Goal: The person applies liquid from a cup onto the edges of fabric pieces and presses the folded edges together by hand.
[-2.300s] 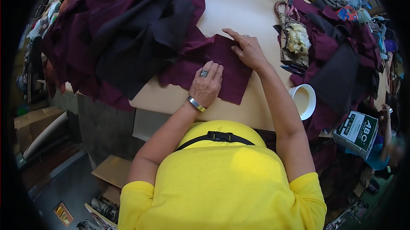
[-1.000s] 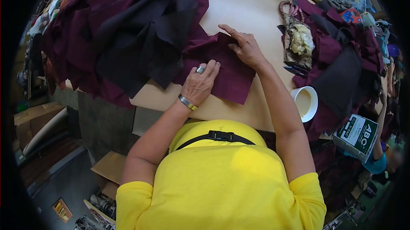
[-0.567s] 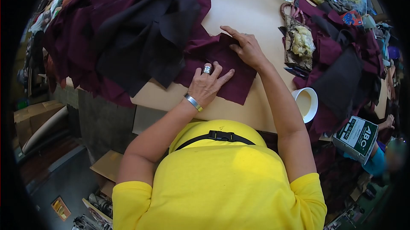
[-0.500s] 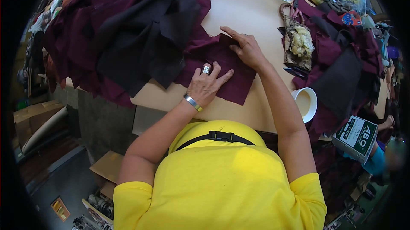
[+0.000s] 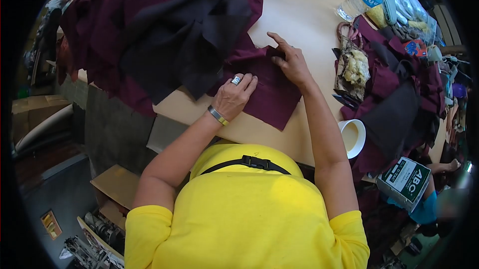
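Observation:
A maroon cloth piece [image 5: 279, 100] lies on the table, its left part running under a dark cloth [image 5: 182, 44]. My left hand [image 5: 232, 98], with a ring and a metal bracelet, is on the maroon piece. Its fingers are bent and drawn together on the fabric; their tips are partly hidden. At the top right edge of the same piece is my right hand [image 5: 295, 65]. Its index finger stretches out past the edge, the thumb stands apart from it, and the other fingers curl under, partly out of sight.
A large maroon fabric heap [image 5: 100, 39] covers the table's left. To the right are a white cup [image 5: 360, 141] of light brown liquid, more maroon and dark cloth [image 5: 394, 109], a water bottle [image 5: 355, 7] and an ABC box [image 5: 405, 183]. Another person's arm [image 5: 441, 167] shows behind the box.
My left hand's spread fingers have drawn together on the cloth. My right hand has shifted slightly, index finger still out. The whole view has moved a little.

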Available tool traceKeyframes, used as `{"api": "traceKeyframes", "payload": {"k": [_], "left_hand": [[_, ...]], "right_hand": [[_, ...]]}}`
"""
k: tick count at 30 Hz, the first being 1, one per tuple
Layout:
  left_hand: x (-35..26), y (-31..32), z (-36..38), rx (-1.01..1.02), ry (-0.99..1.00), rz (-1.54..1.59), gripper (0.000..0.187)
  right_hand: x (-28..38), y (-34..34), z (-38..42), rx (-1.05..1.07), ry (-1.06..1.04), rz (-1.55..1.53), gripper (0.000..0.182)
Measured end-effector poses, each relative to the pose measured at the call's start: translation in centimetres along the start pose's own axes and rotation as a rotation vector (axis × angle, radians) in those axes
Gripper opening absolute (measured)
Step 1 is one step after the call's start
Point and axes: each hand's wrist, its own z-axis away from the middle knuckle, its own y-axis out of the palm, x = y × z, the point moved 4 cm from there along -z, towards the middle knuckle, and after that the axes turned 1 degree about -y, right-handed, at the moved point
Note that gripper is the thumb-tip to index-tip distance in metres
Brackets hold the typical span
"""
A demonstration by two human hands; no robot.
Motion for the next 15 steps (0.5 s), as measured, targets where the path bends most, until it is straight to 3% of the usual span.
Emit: {"api": "traceKeyframes", "payload": {"k": [7, 13, 15], "left_hand": [[-0.7, -0.1, 0.2, 0.052, 0.082, -0.147, 0.051], [-1.0, 0.0, 0.2, 0.107, 0.085, -0.168, 0.057], [-1.0, -0.3, 0.1, 0.095, 0.076, -0.167, 0.056]], "right_hand": [[0.0, -0.1, 0.0, 0.038, -0.021, 0.006, 0.070], [1.0, -0.1, 0.5, 0.034, -0.179, 0.220, 0.075], [0.3, -0.2, 0.1, 0.119, -0.036, 0.189, 0.079]]}}
